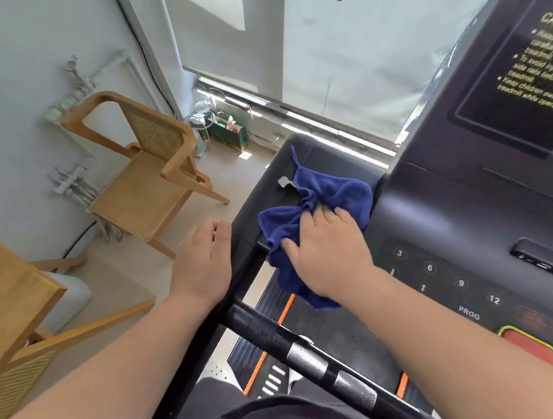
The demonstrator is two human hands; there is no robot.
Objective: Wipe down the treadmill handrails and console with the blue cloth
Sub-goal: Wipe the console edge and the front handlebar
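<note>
The blue cloth (322, 200) lies bunched on the left tray of the dark treadmill console (449, 224). My right hand (332, 254) presses flat on the cloth, fingers spread over its near half, and part of the cloth hangs below the hand. My left hand (205, 262) rests against the console's left edge, fingers curled, holding nothing that I can see. A black handrail bar (305, 357) with metal sensor plates runs diagonally below both arms.
Number buttons (430, 267) and a red stop button (531, 342) sit on the console to the right. A wooden chair (147, 175) stands on the floor at left, with a wooden table (6, 302) nearer. A window wall (336, 47) lies ahead.
</note>
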